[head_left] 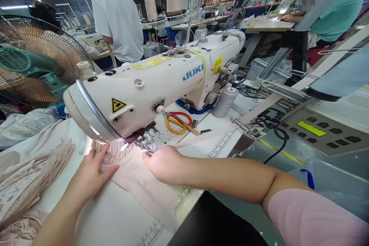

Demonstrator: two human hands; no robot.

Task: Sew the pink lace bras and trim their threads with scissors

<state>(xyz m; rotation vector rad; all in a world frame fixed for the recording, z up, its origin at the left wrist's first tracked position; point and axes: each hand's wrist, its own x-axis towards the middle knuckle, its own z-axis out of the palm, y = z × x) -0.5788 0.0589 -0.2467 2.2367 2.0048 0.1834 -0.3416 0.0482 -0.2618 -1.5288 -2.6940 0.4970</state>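
Pale pink fabric with a lace part (138,177) lies under the needle area of a white JUKI sewing machine (155,84). My left hand (89,173) rests on it at the left of the needle, fingers spread and thumb apart, touching the lace. To the right of the presser foot, my right hand (163,161) is curled in at the fabric's edge. Most of its fingers are hidden behind the hand. The needle itself is hard to make out under the machine head, where a lamp lights the lace.
Red and orange-handled scissors (177,122) lie on the machine bed near a grey thread cone (225,102). Ruler tape (221,144) runs along the table. More lace pieces (34,177) are heaped at left, by a large fan (37,61). A control panel (319,128) sits right. Other people work behind.
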